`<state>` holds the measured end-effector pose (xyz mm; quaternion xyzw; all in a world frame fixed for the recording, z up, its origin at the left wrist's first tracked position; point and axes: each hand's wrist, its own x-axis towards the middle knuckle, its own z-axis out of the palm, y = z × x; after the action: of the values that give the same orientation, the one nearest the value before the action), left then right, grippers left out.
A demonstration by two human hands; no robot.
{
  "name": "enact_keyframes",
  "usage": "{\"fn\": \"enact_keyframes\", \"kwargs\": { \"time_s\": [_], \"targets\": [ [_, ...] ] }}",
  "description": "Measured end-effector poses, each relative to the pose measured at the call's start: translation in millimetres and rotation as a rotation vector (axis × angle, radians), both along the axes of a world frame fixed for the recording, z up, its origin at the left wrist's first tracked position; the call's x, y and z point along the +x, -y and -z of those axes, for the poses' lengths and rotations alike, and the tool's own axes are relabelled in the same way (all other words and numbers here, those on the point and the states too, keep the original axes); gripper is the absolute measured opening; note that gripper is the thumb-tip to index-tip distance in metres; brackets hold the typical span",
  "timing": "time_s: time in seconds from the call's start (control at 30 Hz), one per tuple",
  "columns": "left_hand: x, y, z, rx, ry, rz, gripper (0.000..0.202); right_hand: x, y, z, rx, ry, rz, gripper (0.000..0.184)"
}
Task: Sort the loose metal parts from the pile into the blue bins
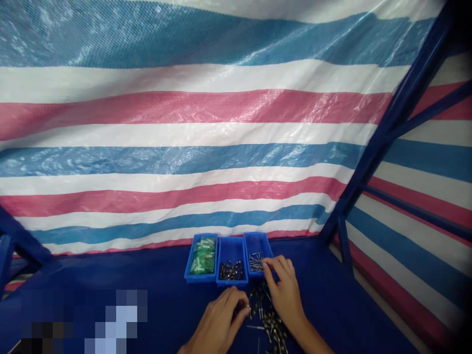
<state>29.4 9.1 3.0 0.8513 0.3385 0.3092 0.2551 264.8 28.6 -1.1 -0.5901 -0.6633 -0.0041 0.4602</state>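
My left hand (223, 317) is low in the middle, thumb and forefinger pinched on a small brass-coloured piece (248, 306) whose exact kind is too small to tell. My right hand (283, 287) reaches to the near right corner of the right blue bin (256, 240), its thumb and fingertips drawn together. Whatever is between those fingertips I cannot make out. In that bin lie thin silver pins (255, 261). The middle blue bin (231, 247) holds small dark and brass-coloured pieces (231, 270). Between my hands spreads a loose pile of brass-coloured pieces and silver pins (272, 324).
The left blue bin (189, 268) contains green and clear small packets (203, 255). All three bins stand side by side on a dark blue table (147, 285). Behind it hangs a striped tarp (184, 160), with a blue metal frame (383, 132) at the right.
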Motion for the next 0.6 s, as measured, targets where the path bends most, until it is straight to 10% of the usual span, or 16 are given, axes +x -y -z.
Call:
{"fn": "enact_keyframes", "kwargs": {
  "time_s": [0.6],
  "targets": [
    [0.8,-18.6,21.3,0.188,0.231,-0.038,0.020,-13.1,15.7,-15.8,-0.014,0.241,-0.371,0.018]
  ]
}}
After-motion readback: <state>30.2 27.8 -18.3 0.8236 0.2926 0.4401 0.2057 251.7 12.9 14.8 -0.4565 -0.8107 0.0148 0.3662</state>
